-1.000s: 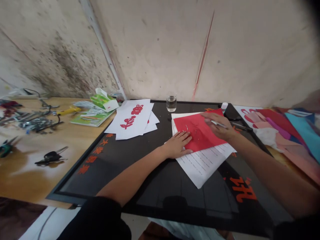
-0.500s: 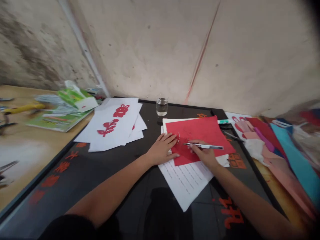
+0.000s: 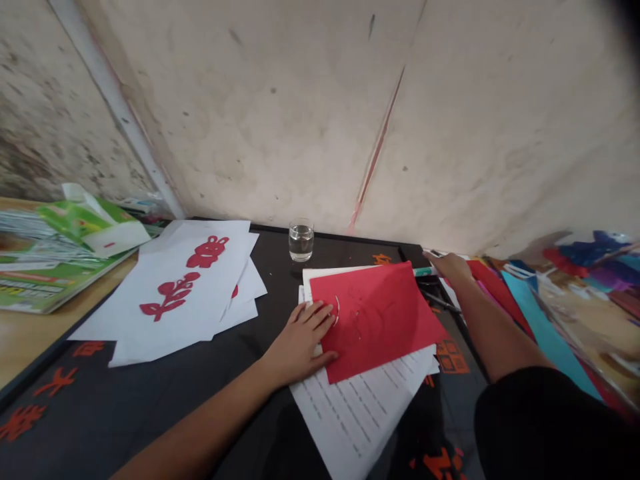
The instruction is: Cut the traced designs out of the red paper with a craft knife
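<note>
Lying spread on the left edge of a red paper sheet (image 3: pixel 376 320), the left hand (image 3: pixel 301 345) has its fingers fanned apart, with the fingertips on the red and the heel of the palm off it to the near side. A thin curved cut shows in the red paper just beside the fingertips. The sheet lies tilted near the middle of a black tabletop (image 3: pixel 270 257), on top of a white paper (image 3: pixel 340 275) and a printed, lined page (image 3: pixel 353 417) that sticks out towards the near side.

The right hand (image 3: pixel 449 267) is stretched to the far right, its fingers (image 3: pixel 440 261) reaching past the far corner of the red sheet, close to a green-capped marker (image 3: pixel 423 271). Whether those fingers pinch anything, I cannot tell. A dark sleeve (image 3: pixel 530 427) covers the right upper arm at the near right.

A glass of clear water (image 3: pixel 301 241) stands at the far edge of the tabletop. To the left lie overlapping white sheets (image 3: pixel 175 293) bearing 2 red paper cut-outs, a rabbit-like shape (image 3: pixel 207 252) and a leafy sprig (image 3: pixel 170 298). Further left, a green carton (image 3: pixel 95 227) sits on a wooden table (image 3: pixel 120 273). Coloured paper sheets (image 3: pixel 543 333) fan out at the right.
</note>
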### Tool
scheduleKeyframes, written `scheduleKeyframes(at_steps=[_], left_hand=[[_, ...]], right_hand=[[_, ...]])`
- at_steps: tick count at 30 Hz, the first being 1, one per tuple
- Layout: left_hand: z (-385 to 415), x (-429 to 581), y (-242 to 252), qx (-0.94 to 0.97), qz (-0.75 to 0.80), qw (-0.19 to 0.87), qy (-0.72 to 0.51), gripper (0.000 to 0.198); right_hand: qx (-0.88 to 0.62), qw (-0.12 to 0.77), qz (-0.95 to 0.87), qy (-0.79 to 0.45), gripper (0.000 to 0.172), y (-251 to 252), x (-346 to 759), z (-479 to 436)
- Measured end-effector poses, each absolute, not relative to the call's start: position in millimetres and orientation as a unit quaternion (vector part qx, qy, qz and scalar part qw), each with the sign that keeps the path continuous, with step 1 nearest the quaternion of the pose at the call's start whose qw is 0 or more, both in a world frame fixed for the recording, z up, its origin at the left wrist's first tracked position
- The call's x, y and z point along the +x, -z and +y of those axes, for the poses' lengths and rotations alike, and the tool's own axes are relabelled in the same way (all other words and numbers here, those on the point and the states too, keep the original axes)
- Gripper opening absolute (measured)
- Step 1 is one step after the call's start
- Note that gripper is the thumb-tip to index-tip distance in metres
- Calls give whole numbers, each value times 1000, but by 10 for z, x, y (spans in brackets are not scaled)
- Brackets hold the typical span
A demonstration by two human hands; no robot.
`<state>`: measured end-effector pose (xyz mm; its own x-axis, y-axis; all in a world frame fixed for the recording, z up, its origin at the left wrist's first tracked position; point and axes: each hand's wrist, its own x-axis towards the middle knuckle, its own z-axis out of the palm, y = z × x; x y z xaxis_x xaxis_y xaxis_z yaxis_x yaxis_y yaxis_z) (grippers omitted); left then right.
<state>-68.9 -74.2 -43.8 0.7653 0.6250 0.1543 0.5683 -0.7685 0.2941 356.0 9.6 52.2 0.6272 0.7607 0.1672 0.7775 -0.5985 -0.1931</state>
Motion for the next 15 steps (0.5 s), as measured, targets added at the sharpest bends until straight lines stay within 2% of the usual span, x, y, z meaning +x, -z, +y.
scheduleKeyframes(at_steps=[2,5,10,15], left_hand=[[-740,-690,426,931,322,124,-123,70],[-745,-687,404,928,326,130,-127,68],[-752,-687,382,927,325,135,-131,64],[-746,-696,378,924,322,144,-146,66]], right_hand=[[-889,119,-441,29,35,-460,3541,145],[-872,158,-460,58,22,-484,3432,224],[-761,273,-573,132,34,-636,2775,537],[-631,274,-715,124,29,-483,1851,832]])
